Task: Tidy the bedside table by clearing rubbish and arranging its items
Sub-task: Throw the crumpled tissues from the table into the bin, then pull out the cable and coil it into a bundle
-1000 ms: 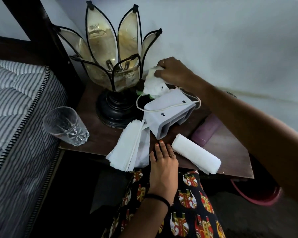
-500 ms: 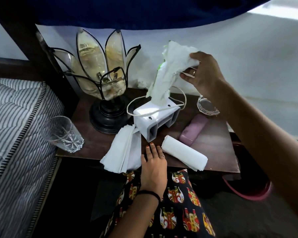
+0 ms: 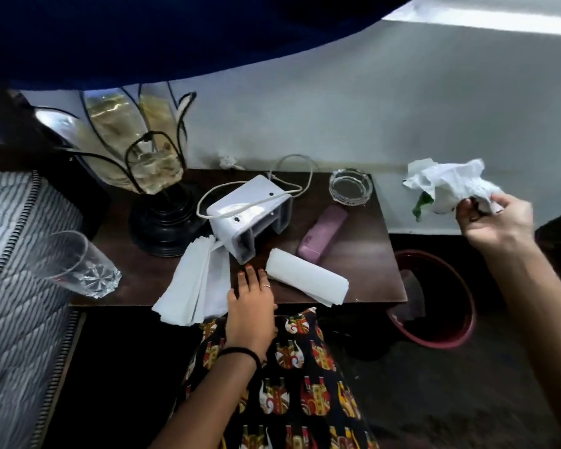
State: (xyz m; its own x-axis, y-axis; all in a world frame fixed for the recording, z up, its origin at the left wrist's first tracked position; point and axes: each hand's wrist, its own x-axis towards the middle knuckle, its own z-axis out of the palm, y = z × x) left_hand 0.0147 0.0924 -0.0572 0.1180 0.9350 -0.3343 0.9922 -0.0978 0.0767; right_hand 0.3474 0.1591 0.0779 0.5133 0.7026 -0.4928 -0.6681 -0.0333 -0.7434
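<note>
My right hand [image 3: 496, 223] grips a crumpled white paper wad [image 3: 447, 183] with a green scrap hanging from it, held in the air to the right of the dark wooden bedside table [image 3: 363, 273] and above a red bin [image 3: 434, 299]. My left hand [image 3: 250, 306] rests flat on the table's front edge, holding nothing. On the table lie a stack of white napkins [image 3: 191, 283], a rolled white paper [image 3: 306, 278], a white boxy device [image 3: 250, 215] with a cord, a pink case [image 3: 321, 233] and a glass ashtray [image 3: 350, 187].
A petal-shaped glass lamp [image 3: 149, 176] on a black base stands at the table's back left. A clear drinking glass [image 3: 75, 264] sits at the front left corner beside the striped mattress [image 3: 10, 254]. A small white scrap [image 3: 227, 161] lies against the wall.
My right hand lifted the crumpled paper from behind the white device and carried it rightward, off the table, over the red bin. My left hand stayed in place.
</note>
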